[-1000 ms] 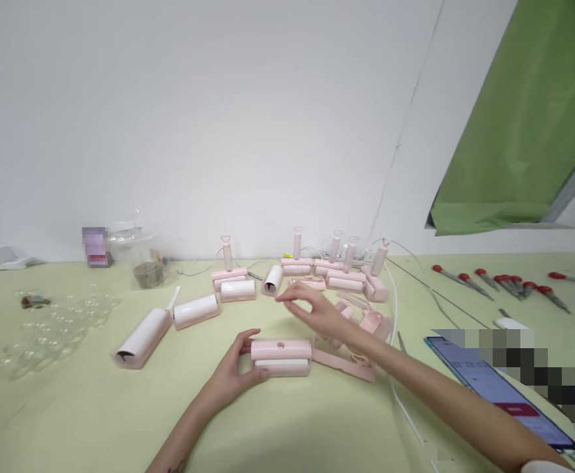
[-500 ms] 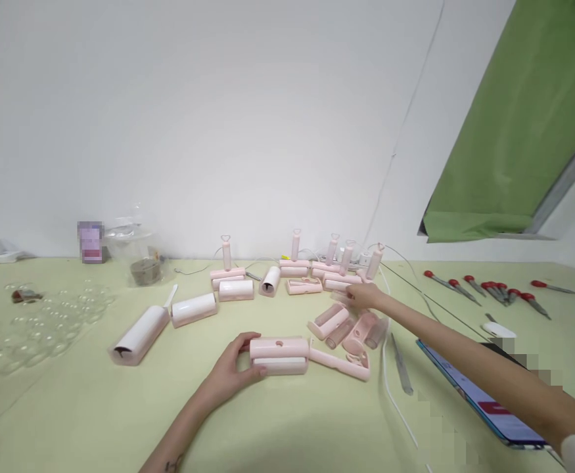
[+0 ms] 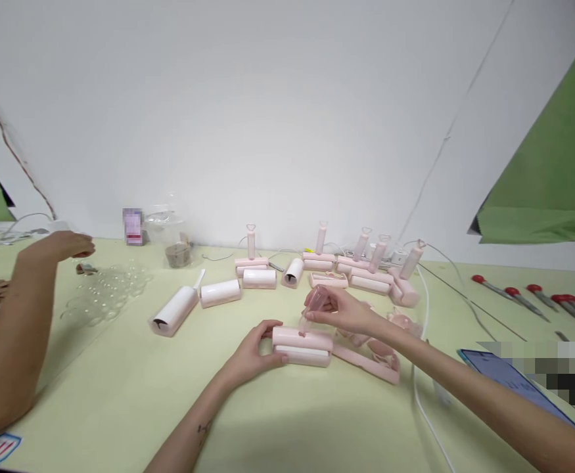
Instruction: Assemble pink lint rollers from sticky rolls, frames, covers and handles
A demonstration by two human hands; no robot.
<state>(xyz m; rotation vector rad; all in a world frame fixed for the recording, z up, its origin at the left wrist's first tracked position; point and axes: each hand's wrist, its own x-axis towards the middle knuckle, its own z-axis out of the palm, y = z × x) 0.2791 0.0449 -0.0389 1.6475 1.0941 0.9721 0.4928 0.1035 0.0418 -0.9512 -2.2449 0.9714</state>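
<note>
My left hand [image 3: 262,351] is closed round the left end of a pink lint roller case [image 3: 311,339] with a white roll showing along its front. Between the fingers of my right hand [image 3: 339,309] is a see-through pink handle tube [image 3: 315,301], tilted, its lower end at the hole in the top of the case. I cannot tell whether it has entered the hole. Just right of the case lies a loose pink bar-shaped part [image 3: 366,363]. More pink parts [image 3: 400,320] lie partly hidden behind my right forearm.
Pink rollers with upright handles [image 3: 251,246] stand along the back. White sticky rolls [image 3: 221,293] lie in front of them. Red-handled tools [image 3: 524,302], a tablet [image 3: 518,387] and a white cable [image 3: 422,394] are on the right. Another person's arm [image 3: 25,315] reaches over the left, near clear bubble wrap [image 3: 114,292].
My right hand has come back from the rear rollers to the held case, bringing the handle tube. The view has turned left, and another person's arm has appeared there.
</note>
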